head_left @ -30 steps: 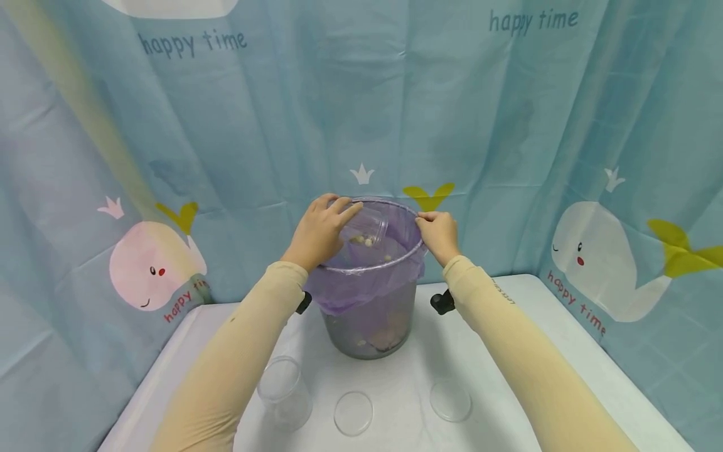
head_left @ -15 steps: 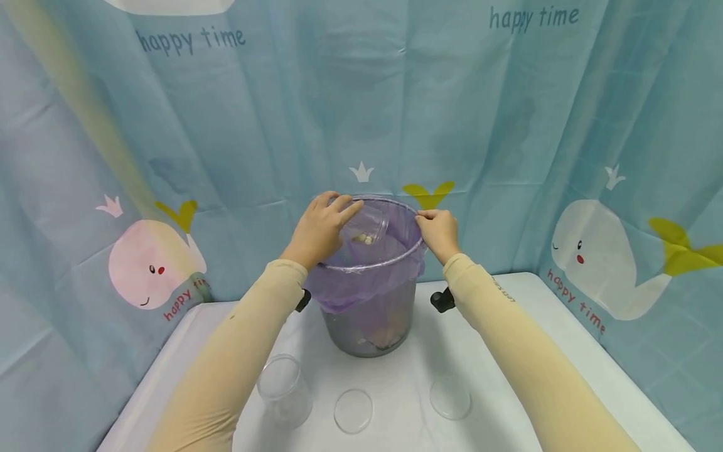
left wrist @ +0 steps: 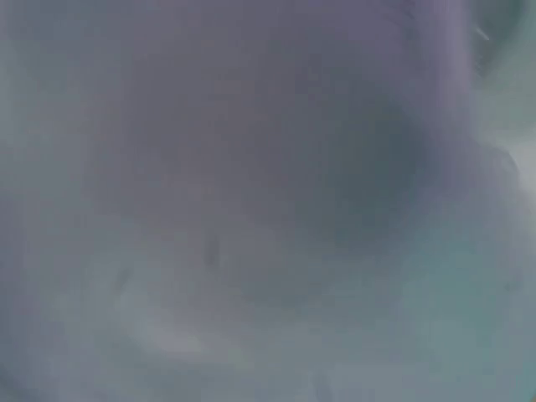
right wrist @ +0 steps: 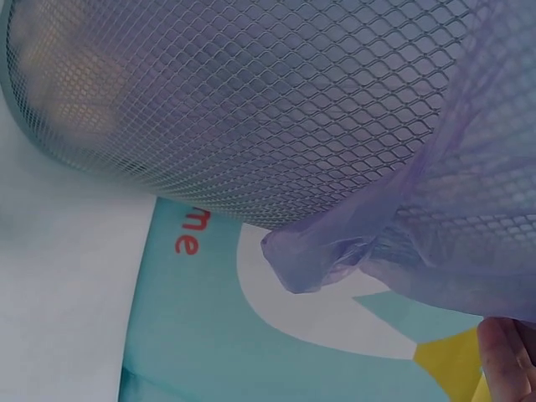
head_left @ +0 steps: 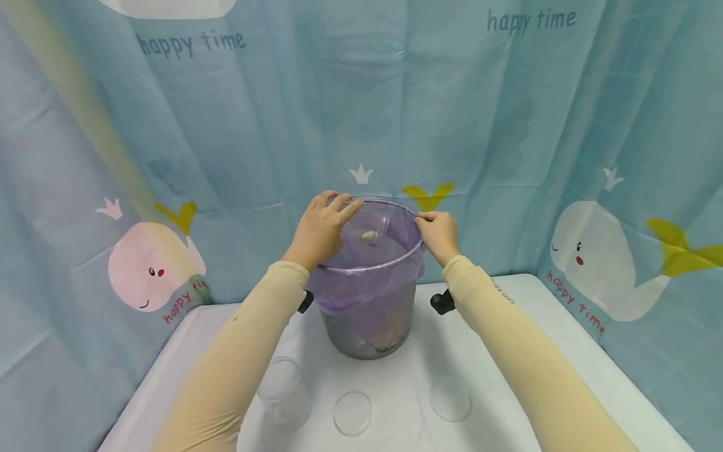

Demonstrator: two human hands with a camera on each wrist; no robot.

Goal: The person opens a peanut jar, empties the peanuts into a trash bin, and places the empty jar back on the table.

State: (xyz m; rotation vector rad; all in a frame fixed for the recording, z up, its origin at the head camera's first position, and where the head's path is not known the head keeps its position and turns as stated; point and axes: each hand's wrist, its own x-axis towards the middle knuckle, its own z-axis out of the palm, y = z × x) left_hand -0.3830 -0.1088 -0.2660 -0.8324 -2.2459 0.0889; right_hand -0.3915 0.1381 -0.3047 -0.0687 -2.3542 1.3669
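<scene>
My left hand (head_left: 322,229) reaches over the left rim of a metal mesh trash bin (head_left: 369,326) and grips a clear plastic jar (head_left: 383,227) tipped on its side inside the mouth. Most of the jar is hidden behind the fingers and rim. Near its open end sits a small pale clump (head_left: 368,235). A thin purple bag (head_left: 367,285) lines the bin and folds over its rim. At the right side, my right hand (head_left: 439,235) pinches the bagged rim; its fingertips (right wrist: 502,360) show in the right wrist view. The left wrist view is a purple-grey blur.
On the white table (head_left: 486,339) an open clear jar (head_left: 287,402) stands at front left. Two clear round lids (head_left: 353,414) lie in front of the bin, left and right. A blue printed curtain (head_left: 254,125) surrounds the table at the back and sides.
The pale bits in the tipped jar have shrunk to one small clump, slightly farther right. Both hands stay in place at the bin's rim.
</scene>
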